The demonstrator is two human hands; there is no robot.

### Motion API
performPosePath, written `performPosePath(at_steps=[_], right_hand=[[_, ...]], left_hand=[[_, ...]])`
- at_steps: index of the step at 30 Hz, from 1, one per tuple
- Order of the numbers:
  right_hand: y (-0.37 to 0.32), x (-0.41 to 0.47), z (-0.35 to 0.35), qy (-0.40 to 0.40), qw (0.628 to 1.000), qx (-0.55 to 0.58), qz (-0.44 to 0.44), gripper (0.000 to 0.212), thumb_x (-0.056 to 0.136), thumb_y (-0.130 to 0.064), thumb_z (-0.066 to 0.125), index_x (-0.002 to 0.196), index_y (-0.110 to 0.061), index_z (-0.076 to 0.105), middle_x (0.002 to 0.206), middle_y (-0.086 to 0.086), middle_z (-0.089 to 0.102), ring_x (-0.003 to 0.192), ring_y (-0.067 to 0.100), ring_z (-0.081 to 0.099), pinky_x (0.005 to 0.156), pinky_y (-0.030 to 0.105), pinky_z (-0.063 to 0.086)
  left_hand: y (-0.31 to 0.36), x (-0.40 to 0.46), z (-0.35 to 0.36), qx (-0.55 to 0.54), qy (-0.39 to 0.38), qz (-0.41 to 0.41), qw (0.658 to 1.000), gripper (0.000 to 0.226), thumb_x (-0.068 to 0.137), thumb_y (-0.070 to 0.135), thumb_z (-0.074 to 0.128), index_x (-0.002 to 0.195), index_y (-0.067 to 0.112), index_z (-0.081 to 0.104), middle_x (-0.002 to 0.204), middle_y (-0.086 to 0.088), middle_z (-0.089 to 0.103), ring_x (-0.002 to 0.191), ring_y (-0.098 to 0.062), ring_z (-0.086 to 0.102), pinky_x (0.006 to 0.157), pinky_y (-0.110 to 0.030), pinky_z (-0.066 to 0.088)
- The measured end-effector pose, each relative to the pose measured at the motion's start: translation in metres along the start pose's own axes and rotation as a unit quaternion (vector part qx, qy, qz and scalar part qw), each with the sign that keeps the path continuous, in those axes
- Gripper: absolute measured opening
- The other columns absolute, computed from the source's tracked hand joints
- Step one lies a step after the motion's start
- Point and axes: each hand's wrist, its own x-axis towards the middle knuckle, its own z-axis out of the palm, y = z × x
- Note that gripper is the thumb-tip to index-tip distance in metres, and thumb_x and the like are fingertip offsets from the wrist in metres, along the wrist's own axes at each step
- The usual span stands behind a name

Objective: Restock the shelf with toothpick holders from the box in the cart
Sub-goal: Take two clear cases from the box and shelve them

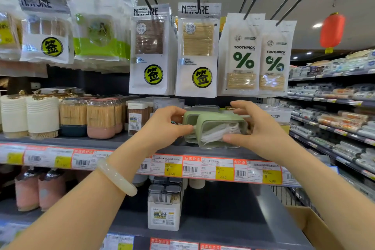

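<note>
From the head view, two green toothpick holders [221, 130] sit side by side at the front edge of the shelf [129, 144], the nearer one tilted, with white picks visible through its clear wall. The left hand [164, 126] curls its fingers around the left end of the holders. The right hand [257, 128] is spread, thumb pressing the nearer holder's front, fingers over its top. Four hanging toothpick packs [196, 50] hang above. A cardboard box [310, 227] shows at lower right.

Shop aisle: price-tagged shelves [129, 144], hanging toothpick packs [195, 50].
</note>
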Motion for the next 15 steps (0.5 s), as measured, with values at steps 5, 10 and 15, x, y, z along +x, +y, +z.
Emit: performPosePath(at_steps=[5,10,15], right_hand=[[-0.003,0.004,0.001,-0.031,0.996,0.014,0.078,0.079,0.074,-0.030,0.078,0.141,-0.023,0.037,0.142,-0.001,0.044,0.129,0.016,0.043,0.100,0.028,0.037],[-0.010,0.003,0.003,-0.073,0.993,0.034,0.090,0.038,0.078,-0.026,0.074,0.113,-0.023,0.060,0.113,-0.008,0.068,0.105,0.005,0.063,0.098,0.031,0.048],[-0.010,0.003,0.002,-0.081,0.992,0.010,0.092,0.020,0.083,-0.026,0.069,0.099,-0.013,0.066,0.096,-0.001,0.073,0.095,0.016,0.068,0.089,0.032,0.052]], left_hand=[[0.003,-0.003,0.000,0.047,-0.045,0.024,0.998,0.029,0.096,0.015,0.049,0.124,0.017,0.059,0.116,-0.002,0.066,0.101,-0.017,0.062,0.097,-0.036,0.049],[0.010,-0.013,0.009,0.130,0.008,0.041,0.991,0.051,0.098,0.042,0.037,0.099,-0.001,0.063,0.062,-0.004,0.051,0.057,-0.013,0.043,0.058,-0.028,0.035],[0.009,-0.022,0.017,0.205,-0.016,0.032,0.978,0.033,0.089,0.048,0.054,0.097,0.017,0.064,0.086,-0.002,0.068,0.079,-0.017,0.061,0.067,-0.033,0.049]])
